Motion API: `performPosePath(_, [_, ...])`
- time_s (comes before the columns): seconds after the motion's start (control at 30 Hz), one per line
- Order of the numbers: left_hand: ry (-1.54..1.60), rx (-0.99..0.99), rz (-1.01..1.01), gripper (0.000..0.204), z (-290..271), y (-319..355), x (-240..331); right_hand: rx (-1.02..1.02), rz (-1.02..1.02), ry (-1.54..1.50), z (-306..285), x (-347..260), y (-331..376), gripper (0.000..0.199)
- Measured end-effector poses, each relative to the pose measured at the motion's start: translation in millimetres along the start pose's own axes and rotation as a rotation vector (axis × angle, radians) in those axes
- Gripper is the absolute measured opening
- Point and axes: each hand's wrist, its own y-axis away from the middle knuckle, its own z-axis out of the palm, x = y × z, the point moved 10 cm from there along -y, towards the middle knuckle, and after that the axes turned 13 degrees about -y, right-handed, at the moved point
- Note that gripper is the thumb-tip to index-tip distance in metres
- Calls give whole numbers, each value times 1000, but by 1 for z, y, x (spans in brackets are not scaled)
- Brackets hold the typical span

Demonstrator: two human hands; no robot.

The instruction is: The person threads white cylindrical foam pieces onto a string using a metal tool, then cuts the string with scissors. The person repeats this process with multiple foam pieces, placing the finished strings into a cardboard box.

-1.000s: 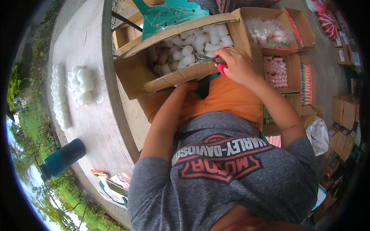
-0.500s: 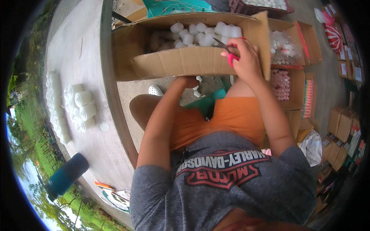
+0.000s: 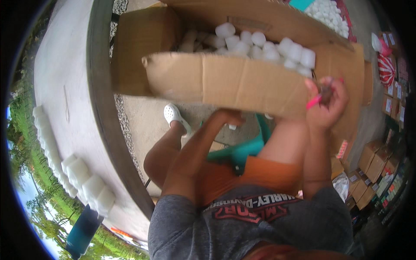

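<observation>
An open cardboard box (image 3: 221,82) sits before me, its long near wall facing my lap. Inside lie several white rounded cylindrical pieces (image 3: 271,53), heaped toward its right part. Scissors with pink handles (image 3: 315,101) are in my right hand (image 3: 331,102), whose fingers curl around them at the box's near right corner. The blades are smeared by motion. Just under the lower edge of the near wall is my left hand (image 3: 227,116); blur and the box's shadow hide its fingers, so its grip on the box does not show.
A pale table (image 3: 65,86) at left bears stacked white rolls (image 3: 89,182) and a teal bottle (image 3: 82,234). A green plastic piece (image 3: 242,149) is between my legs. Cardboard boxes (image 3: 372,151) stand at right, and a crate of white pieces (image 3: 327,17) is at the back.
The box appears larger and more tilted, its near wall lower in view. My right hand has moved right and down with the scissors. My left hand remains under the wall, and the view has shifted.
</observation>
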Motion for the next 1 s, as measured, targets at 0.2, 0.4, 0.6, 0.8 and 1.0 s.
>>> performPosePath(0.2, [147,178,-320,56,80,-113,-101,84,173,-125,-10,6,19,47])
performPosePath(0.4, [390,304,-600,56,104,-167,-173,-16,74,-78,-26,9,31,46])
performPosePath(0.6, [484,327,-682,57,121,-185,-195,-48,111,-35,-22,8,29,48])
performPosePath(0.8, [551,329,-723,57,142,-190,-194,-113,132,-32,-8,8,20,47])
performPosePath(1.0, [573,336,-746,57,156,-190,-192,-121,145,-31,-5,10,19,47])
